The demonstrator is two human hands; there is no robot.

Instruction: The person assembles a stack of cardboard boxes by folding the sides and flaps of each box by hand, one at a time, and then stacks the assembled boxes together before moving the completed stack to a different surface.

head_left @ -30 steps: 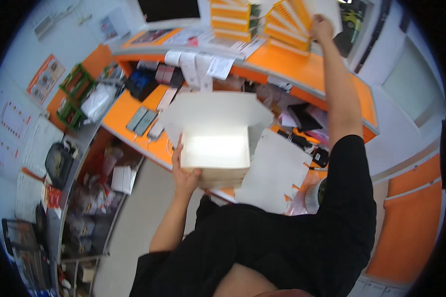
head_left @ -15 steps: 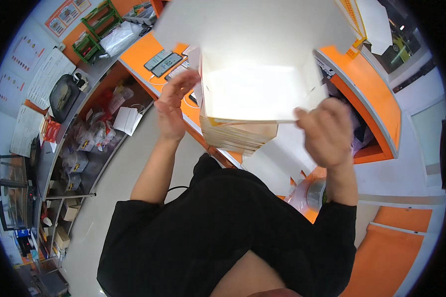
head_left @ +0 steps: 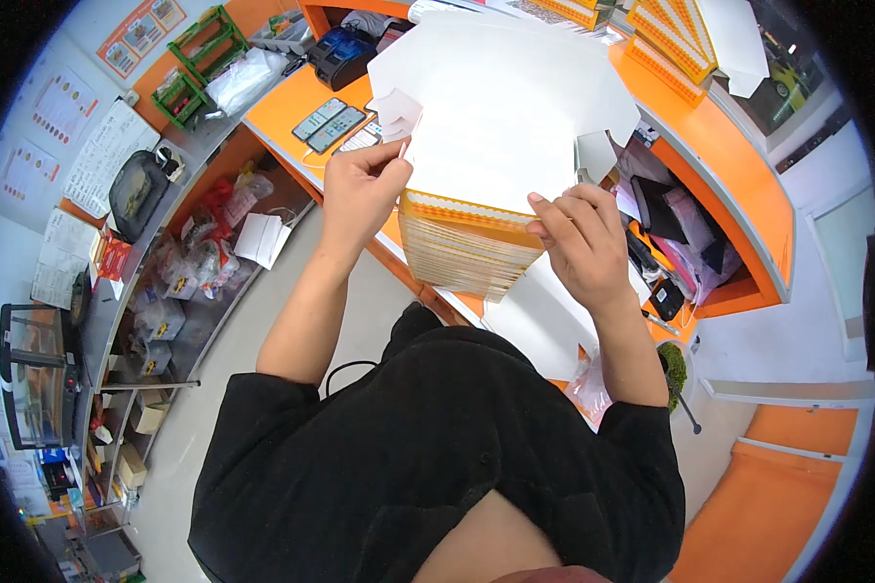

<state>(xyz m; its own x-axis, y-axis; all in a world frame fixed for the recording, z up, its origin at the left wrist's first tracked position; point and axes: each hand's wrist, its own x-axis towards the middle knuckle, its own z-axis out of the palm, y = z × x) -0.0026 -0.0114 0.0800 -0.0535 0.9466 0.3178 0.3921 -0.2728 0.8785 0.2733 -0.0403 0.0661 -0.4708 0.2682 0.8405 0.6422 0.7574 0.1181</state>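
Note:
A white cardboard box blank [head_left: 501, 117] lies partly unfolded on top of a stack of flat boxes [head_left: 467, 255], its yellow-patterned front edge toward me. My left hand [head_left: 362, 194] pinches a small white side flap at the blank's left front corner, thumb against fingertips. At the right front corner, my right hand [head_left: 591, 243] has its fingers bent and pressed on the box's edge. The stack stands at the near edge of the orange counter [head_left: 277, 112].
Two phones [head_left: 331, 126] and a dark blue device [head_left: 343, 56] sit left of the stack. Behind right stand yellow-patterned boxes [head_left: 673, 39]. A shelf nook [head_left: 676, 219] with bags and small items opens at right. White sheets [head_left: 535, 325] lie beside the stack.
The box's raised white panel has dropped back, away from me, and its walls no longer stand up. My left hand has closed on a flap; my right hand has shifted left.

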